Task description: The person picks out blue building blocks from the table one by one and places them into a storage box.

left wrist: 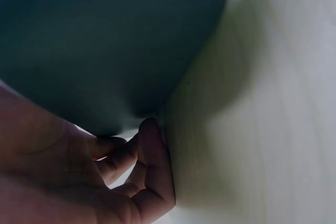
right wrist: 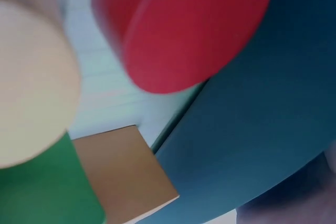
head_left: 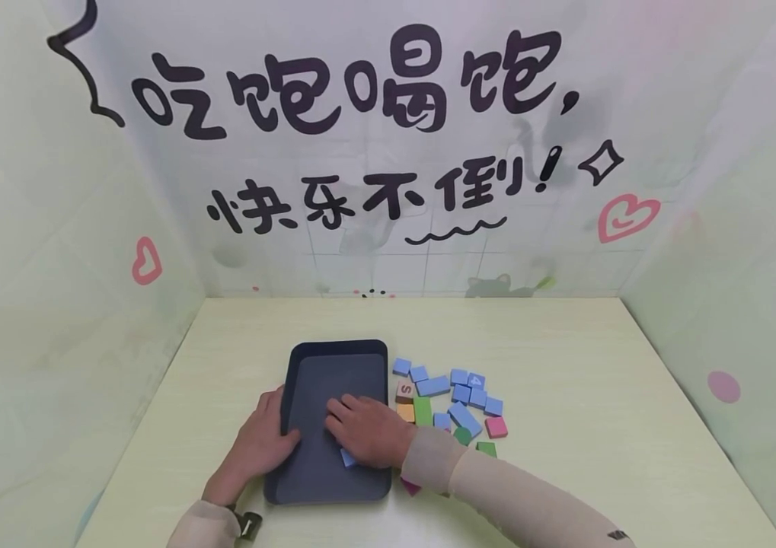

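My left hand point(head_left: 263, 435) grips the left side of a dark blue-grey rectangular tray point(head_left: 312, 479), its thumb over the rim. In the left wrist view, bent fingers point(left wrist: 155, 166) lie against the outside of the tray point(left wrist: 115, 40), close to the tabletop. Over the middle of the tray is my right hand point(head_left: 370, 430), palm down with fingers bent. A blue block point(head_left: 349, 458) shows partly from beneath it; whether the hand holds the block is hidden. The right wrist view catches only a dark, blurred bit of that hand point(right wrist: 294, 208) beside the tray wall point(right wrist: 252, 129).
Right of the tray lie several loose blocks: blue ones point(head_left: 434, 386), a green one point(head_left: 423, 411), an orange one point(head_left: 406, 412) and a pink one point(head_left: 496, 427). A red cylinder point(right wrist: 194, 30) stands close to the tray. Printed walls enclose the pale table point(head_left: 566, 457).
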A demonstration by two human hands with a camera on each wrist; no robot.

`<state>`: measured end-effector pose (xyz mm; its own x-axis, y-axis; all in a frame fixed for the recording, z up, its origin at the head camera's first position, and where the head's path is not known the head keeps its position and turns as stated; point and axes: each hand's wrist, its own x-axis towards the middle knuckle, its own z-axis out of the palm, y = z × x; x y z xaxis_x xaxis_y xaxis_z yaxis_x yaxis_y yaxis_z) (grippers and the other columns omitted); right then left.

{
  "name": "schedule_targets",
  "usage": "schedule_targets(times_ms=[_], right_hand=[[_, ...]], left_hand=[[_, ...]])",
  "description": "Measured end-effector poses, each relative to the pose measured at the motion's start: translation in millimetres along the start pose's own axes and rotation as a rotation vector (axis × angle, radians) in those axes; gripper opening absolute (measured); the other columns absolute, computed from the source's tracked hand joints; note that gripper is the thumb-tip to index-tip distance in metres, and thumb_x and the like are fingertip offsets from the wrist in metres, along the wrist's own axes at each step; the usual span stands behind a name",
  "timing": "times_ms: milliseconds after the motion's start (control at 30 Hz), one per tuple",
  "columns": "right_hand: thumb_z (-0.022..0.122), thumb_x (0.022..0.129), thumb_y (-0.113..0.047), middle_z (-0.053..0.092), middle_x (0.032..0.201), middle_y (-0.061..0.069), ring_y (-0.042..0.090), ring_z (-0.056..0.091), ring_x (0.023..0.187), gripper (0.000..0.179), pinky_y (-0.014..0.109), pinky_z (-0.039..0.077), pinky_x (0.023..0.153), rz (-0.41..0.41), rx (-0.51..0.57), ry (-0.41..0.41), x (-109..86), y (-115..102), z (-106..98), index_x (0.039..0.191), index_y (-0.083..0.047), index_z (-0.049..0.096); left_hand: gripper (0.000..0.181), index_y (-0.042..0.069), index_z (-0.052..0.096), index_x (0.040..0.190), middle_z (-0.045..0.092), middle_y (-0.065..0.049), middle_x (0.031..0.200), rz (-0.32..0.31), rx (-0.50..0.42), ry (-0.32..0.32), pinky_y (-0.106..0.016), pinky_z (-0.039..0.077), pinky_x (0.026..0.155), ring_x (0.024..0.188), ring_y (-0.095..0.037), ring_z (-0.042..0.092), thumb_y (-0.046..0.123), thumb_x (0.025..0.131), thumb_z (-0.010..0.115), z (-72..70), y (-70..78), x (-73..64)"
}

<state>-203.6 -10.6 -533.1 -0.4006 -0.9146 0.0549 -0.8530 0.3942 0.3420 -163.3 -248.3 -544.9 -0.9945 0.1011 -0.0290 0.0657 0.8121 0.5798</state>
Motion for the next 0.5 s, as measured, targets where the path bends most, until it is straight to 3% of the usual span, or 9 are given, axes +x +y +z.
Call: schedule_targets(times_ms=[500], right_hand=[[0.047,0.118,-0.033,0.059,0.126,-0.004,0.011,0.054,0.103,0.026,0.022,0.05,0.08,0.005,-0.011,-0.012,-0.2,-0.2,2.4,0.128,-0.023,0.069]], left_hand=[[0.083,-0.013,0.031,0.164,0.042,-0.036,0.156,-0.001,0.009,0.003,-0.065,0.05,0.109,0.134,-0.054,0.057,0.013,0.095,0.07,0.6,-0.2,0.0]])
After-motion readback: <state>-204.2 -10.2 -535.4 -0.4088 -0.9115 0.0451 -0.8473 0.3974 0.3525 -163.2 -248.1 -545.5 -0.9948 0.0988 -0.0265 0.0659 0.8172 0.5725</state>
